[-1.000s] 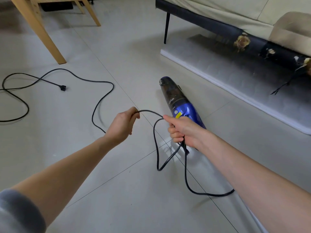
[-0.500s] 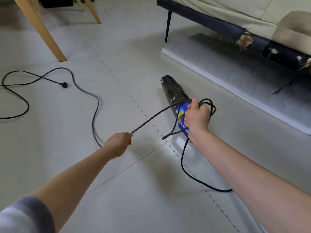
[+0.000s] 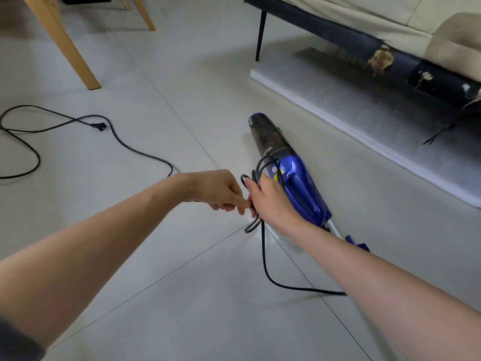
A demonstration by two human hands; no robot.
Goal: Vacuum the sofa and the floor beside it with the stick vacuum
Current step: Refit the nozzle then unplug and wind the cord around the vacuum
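Note:
A blue stick vacuum (image 3: 296, 178) with a dark dust cup lies flat on the grey tiled floor, nozzle end pointing away. Its black power cord (image 3: 135, 151) trails left across the tiles to a loose plug (image 3: 101, 126). My right hand (image 3: 268, 198) grips several coiled loops of the cord just left of the vacuum body. My left hand (image 3: 217, 190) pinches the cord right beside the right hand, fingers touching the loops. The cream sofa (image 3: 364, 14) with a dark frame stands at the upper right.
A grey mat (image 3: 377, 121) lies on the floor under the sofa's front edge. A thin black sofa leg (image 3: 260, 35) stands at its left end. Wooden furniture legs (image 3: 65, 45) stand at the upper left. Bare tiles spread between them.
My left hand has come in from the left to meet the right hand, bringing more cord. The coil in my right hand has grown, and the slack on the floor has shortened.

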